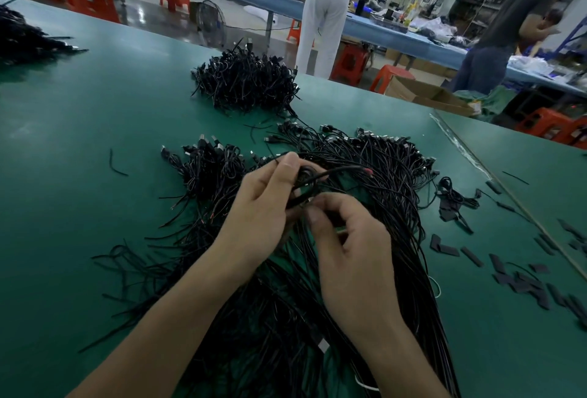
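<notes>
Both forearms [165,327] reach in from the near edge over loose black cables [397,207] spread on the green table [95,130]. In the middle, just above that spread, the left hand [263,204] curls thumb and fingers round a small coiled cable [309,177]; the right hand [352,248] pinches its lower end between thumb and forefinger, other fingers bent. A heap of bundled cables [247,80] lies farther off. Far right, an open cardboard box [425,92] stands on the floor, contents unclear.
</notes>
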`<state>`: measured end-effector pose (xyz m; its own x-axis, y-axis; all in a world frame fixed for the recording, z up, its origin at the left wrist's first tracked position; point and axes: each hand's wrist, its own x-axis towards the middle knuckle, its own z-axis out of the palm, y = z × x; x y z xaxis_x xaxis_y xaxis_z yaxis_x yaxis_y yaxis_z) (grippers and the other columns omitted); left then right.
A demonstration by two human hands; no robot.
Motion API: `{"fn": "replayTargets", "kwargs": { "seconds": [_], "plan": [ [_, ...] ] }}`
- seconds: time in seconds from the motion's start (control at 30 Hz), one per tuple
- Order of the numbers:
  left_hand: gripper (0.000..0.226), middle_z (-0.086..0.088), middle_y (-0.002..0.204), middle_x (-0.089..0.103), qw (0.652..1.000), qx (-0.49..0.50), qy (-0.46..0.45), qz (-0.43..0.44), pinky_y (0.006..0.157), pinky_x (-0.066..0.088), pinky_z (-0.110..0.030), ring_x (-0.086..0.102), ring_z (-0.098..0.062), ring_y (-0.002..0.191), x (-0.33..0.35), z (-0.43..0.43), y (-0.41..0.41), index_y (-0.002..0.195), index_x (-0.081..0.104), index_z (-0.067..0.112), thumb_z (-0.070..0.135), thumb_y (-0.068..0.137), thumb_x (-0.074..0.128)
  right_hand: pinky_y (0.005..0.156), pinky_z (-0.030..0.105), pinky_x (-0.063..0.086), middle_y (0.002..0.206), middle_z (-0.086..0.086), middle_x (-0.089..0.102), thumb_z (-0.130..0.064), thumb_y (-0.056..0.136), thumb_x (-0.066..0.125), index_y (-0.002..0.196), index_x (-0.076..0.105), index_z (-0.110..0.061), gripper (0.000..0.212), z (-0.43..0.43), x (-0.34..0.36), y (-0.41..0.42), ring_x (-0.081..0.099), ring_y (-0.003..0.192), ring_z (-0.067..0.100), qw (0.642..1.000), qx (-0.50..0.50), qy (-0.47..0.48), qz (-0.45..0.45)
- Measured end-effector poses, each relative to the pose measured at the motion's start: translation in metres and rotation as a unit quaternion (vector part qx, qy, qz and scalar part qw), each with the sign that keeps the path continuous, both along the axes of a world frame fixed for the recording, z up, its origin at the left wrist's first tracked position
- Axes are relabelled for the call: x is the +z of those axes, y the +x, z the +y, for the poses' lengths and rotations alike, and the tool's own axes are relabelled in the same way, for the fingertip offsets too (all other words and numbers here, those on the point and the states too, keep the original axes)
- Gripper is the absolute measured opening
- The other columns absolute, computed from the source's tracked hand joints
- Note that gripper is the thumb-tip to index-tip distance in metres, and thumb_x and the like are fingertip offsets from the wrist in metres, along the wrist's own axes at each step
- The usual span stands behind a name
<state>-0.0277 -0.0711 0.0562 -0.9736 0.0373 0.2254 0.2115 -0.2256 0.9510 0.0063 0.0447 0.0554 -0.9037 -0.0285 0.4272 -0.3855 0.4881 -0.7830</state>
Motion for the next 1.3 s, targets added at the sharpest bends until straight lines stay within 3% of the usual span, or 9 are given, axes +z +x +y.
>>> {"fn": "replayTargets", "kwargs": {
  "seconds": [0.23, 0.43, 0.6, 0.7, 0.87, 0.93, 1.07, 1.2, 1.3],
  "plan": [
    [0.047, 0.007, 0.047, 0.048, 0.997, 0.026, 0.025, -0.065, 0.034, 0.029, -0.016, 0.038, -0.004, 0.035, -0.006, -0.001, -0.004, 0.078, 0.053, 0.002, 0.038, 0.105, 0.04, 0.07, 0.024, 0.044, 0.092, -0.003, 0.06, -0.019, 0.099, 0.054, 0.092, 0.066, -0.012, 0.015, 0.002, -0.007, 0.002, 0.052, 0.083, 0.016, 0.941, -0.03, 0.266, 0.207],
    [0.054, -0.01, 0.055, 0.03, 0.98, -0.133, -0.095, -0.112, 0.042, 0.018, -0.023, 0.019, -0.014, 0.043, -0.009, -0.015, -0.003, 0.072, 0.05, -0.006, 0.036, 0.105, 0.042, 0.089, 0.032, 0.045, 0.115, 0.006, 0.059, -0.01, 0.092, 0.066, 0.097, 0.064, -0.008, 0.005, 0.01, 0.014, -0.003, 0.05, 0.108, 0.021, 0.871, 0.037, 0.414, 0.263],
    [0.054, 0.006, 0.049, 0.03, 0.962, -0.173, -0.132, -0.162, 0.041, 0.017, -0.019, 0.018, -0.01, 0.042, -0.009, -0.013, -0.004, 0.054, 0.04, 0.022, 0.042, 0.105, 0.038, 0.087, 0.033, 0.048, 0.102, -0.005, 0.058, -0.019, 0.098, 0.057, 0.097, 0.063, -0.015, 0.008, 0.014, 0.031, -0.006, 0.055, 0.095, 0.013, 0.928, 0.068, 0.351, 0.106],
    [0.055, 0.007, 0.05, 0.03, 0.966, -0.175, -0.135, -0.133, 0.038, 0.02, -0.018, 0.019, -0.009, 0.04, -0.009, -0.011, 0.003, 0.052, 0.04, 0.026, 0.035, 0.106, 0.035, 0.078, 0.017, 0.045, 0.093, -0.011, 0.058, -0.021, 0.097, 0.06, 0.092, 0.065, -0.021, 0.008, 0.018, 0.033, -0.008, 0.054, 0.087, 0.004, 0.964, 0.062, 0.256, 0.028],
    [0.063, 0.0, 0.053, 0.028, 0.944, -0.185, -0.198, -0.186, 0.045, 0.016, -0.032, 0.019, -0.014, 0.048, -0.01, -0.001, -0.005, 0.046, 0.055, 0.019, 0.021, 0.105, 0.035, 0.066, 0.01, 0.043, 0.079, -0.013, 0.062, -0.019, 0.093, 0.066, 0.082, 0.065, -0.028, 0.014, 0.03, 0.039, -0.014, 0.06, 0.077, 0.005, 0.983, 0.055, 0.174, -0.031],
    [0.065, 0.001, 0.046, 0.032, 0.926, -0.191, -0.241, -0.217, 0.047, 0.019, -0.026, 0.025, -0.012, 0.047, -0.01, 0.002, -0.009, 0.041, 0.056, 0.011, 0.011, 0.104, 0.039, 0.066, 0.01, 0.043, 0.077, -0.013, 0.063, -0.019, 0.093, 0.067, 0.081, 0.066, -0.029, 0.016, 0.034, 0.04, -0.015, 0.06, 0.076, 0.004, 0.983, 0.054, 0.172, -0.046],
    [0.032, 0.011, 0.05, 0.033, 0.933, -0.261, -0.246, -0.009, 0.041, 0.025, -0.015, 0.026, -0.004, 0.041, -0.008, -0.007, 0.008, 0.073, 0.063, 0.02, 0.027, 0.102, 0.053, 0.065, 0.014, 0.048, 0.076, -0.013, 0.063, -0.022, 0.093, 0.066, 0.08, 0.064, -0.031, 0.016, 0.039, 0.037, -0.014, 0.062, 0.076, 0.003, 0.977, 0.054, 0.194, -0.068],
    [0.029, 0.003, 0.059, 0.037, 0.922, -0.261, -0.283, 0.042, 0.045, 0.026, -0.02, 0.028, -0.009, 0.047, -0.014, -0.007, 0.002, 0.08, 0.061, 0.022, 0.034, 0.104, 0.049, 0.066, 0.01, 0.05, 0.082, -0.014, 0.065, -0.025, 0.092, 0.069, 0.097, 0.065, -0.029, 0.008, 0.042, 0.038, -0.013, 0.063, 0.079, -0.003, 0.97, 0.059, 0.213, -0.097],
    [0.031, 0.001, 0.06, 0.038, 0.912, -0.262, -0.312, 0.049, 0.048, 0.027, -0.026, 0.029, -0.012, 0.049, -0.019, -0.007, 0.001, 0.087, 0.066, 0.015, 0.035, 0.104, 0.049, 0.062, 0.017, 0.054, 0.074, -0.009, 0.068, -0.024, 0.09, 0.071, 0.087, 0.068, -0.025, 0.004, 0.045, 0.042, -0.012, 0.066, 0.065, 0.001, 0.964, 0.074, 0.229, -0.11]
  ]
}}
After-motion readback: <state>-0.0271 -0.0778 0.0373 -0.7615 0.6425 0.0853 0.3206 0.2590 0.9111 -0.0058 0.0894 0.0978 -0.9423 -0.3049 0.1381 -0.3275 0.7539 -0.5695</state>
